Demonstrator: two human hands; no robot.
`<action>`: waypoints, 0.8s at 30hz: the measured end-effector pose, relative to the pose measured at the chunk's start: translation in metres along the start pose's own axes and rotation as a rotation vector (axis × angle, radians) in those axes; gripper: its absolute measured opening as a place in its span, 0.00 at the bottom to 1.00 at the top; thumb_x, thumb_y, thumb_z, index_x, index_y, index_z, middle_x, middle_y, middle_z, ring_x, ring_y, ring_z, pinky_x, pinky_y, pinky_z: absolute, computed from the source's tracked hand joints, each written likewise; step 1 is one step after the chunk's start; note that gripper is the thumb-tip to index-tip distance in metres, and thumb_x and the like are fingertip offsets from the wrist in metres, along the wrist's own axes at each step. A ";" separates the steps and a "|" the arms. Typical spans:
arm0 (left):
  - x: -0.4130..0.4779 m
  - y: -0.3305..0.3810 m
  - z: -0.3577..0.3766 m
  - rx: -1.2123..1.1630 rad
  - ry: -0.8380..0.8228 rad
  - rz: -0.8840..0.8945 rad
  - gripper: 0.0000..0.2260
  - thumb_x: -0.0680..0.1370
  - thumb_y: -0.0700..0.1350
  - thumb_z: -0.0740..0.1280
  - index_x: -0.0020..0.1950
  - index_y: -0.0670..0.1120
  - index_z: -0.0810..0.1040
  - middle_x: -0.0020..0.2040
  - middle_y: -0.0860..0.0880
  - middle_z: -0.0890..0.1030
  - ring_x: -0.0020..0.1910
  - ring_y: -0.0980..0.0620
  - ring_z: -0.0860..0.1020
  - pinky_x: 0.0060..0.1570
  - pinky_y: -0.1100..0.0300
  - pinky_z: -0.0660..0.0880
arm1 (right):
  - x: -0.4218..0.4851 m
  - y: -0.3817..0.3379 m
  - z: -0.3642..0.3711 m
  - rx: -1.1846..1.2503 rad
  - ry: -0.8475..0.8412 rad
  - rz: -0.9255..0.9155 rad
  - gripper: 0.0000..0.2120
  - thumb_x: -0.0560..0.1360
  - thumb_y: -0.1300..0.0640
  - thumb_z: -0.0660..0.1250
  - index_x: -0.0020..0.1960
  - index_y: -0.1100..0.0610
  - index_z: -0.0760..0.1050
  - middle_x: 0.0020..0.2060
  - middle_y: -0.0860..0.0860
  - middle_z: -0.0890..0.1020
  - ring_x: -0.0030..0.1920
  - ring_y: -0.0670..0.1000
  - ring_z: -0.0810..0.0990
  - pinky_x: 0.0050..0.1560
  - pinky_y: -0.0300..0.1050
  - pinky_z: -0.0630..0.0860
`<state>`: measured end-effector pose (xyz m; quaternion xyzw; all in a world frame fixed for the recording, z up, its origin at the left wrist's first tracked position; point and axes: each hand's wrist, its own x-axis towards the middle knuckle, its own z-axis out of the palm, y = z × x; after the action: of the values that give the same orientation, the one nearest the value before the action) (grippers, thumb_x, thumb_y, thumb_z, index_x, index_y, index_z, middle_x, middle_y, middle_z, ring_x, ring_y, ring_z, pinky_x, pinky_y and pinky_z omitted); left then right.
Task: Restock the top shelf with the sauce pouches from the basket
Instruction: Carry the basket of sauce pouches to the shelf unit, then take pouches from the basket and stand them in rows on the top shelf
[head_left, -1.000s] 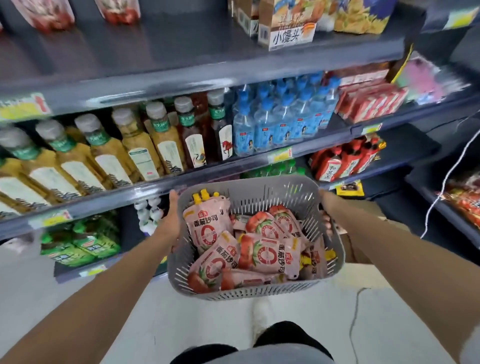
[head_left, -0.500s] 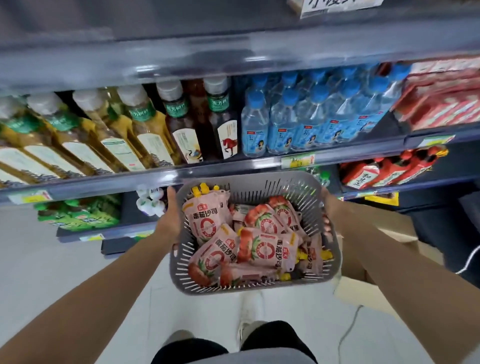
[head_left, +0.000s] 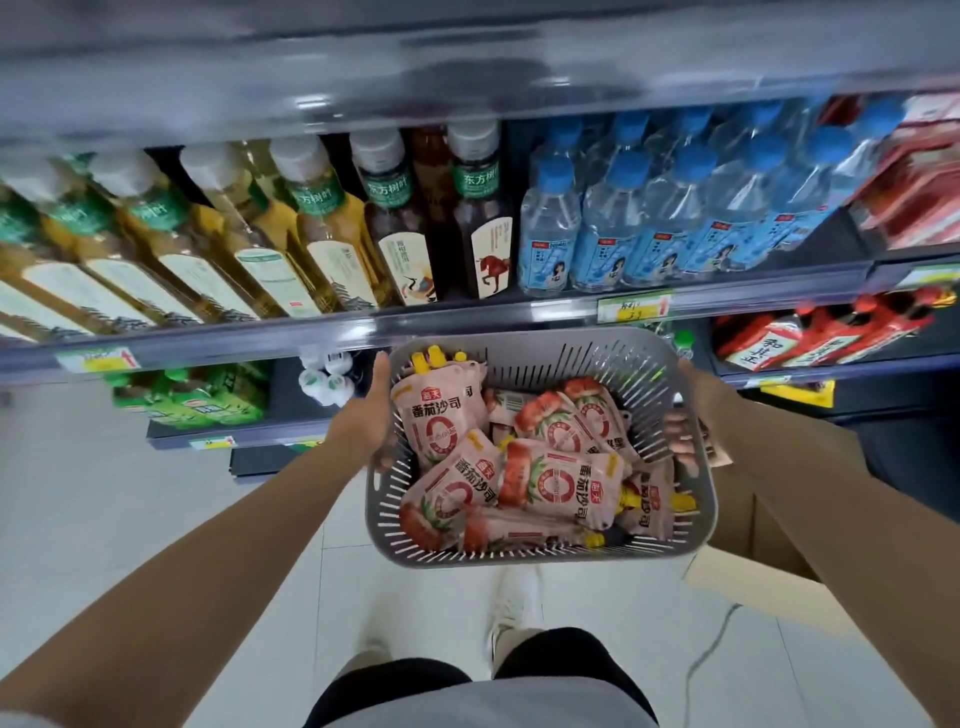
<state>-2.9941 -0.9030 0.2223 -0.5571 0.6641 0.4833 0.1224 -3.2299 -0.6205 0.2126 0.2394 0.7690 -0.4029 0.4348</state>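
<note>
- Nearest, both forearms reach forward over the floor; the person's legs and one shoe show below the basket.
- The left hand grips the left rim of the grey basket, thumb along the top edge, fingers wrapped under and mostly hidden.
- The right hand clasps the right rim; its fingertips show through the slots from inside.
- Between the hands the sauce pouches lie heaped in the basket, many overlapping, so their count cannot be told.
- Judged from this, restocking has not begun: no pouch is out and neither hand is free.
- Just beyond the hands stands a shelf of tea bottles and water bottles.
- Farthest, above them, a blurred grey shelf edge crosses the view; whether it is the top shelf, and what space it has, is cut off.
</note>
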 end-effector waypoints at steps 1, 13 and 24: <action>-0.001 0.002 -0.001 0.072 0.033 0.008 0.54 0.58 0.83 0.43 0.48 0.36 0.77 0.42 0.36 0.81 0.39 0.39 0.81 0.46 0.46 0.79 | -0.001 -0.001 0.003 0.022 0.028 -0.024 0.31 0.73 0.29 0.55 0.37 0.58 0.69 0.29 0.54 0.72 0.20 0.51 0.70 0.23 0.41 0.70; -0.041 0.025 0.102 1.128 0.116 1.112 0.25 0.76 0.53 0.63 0.71 0.45 0.63 0.68 0.43 0.69 0.66 0.43 0.69 0.66 0.47 0.64 | -0.047 0.014 0.042 -0.257 0.355 -0.759 0.21 0.74 0.58 0.68 0.63 0.61 0.64 0.56 0.54 0.70 0.54 0.53 0.71 0.52 0.45 0.68; -0.042 0.029 0.184 1.670 -0.126 0.996 0.38 0.75 0.54 0.67 0.77 0.42 0.51 0.73 0.39 0.59 0.69 0.36 0.63 0.66 0.35 0.62 | -0.028 0.044 0.041 -0.164 0.179 -0.414 0.13 0.70 0.53 0.71 0.49 0.58 0.72 0.46 0.55 0.79 0.47 0.55 0.77 0.49 0.46 0.74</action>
<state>-3.0733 -0.7358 0.1740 0.0806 0.9448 -0.1179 0.2950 -3.1649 -0.6306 0.2063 0.0754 0.8674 -0.3965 0.2909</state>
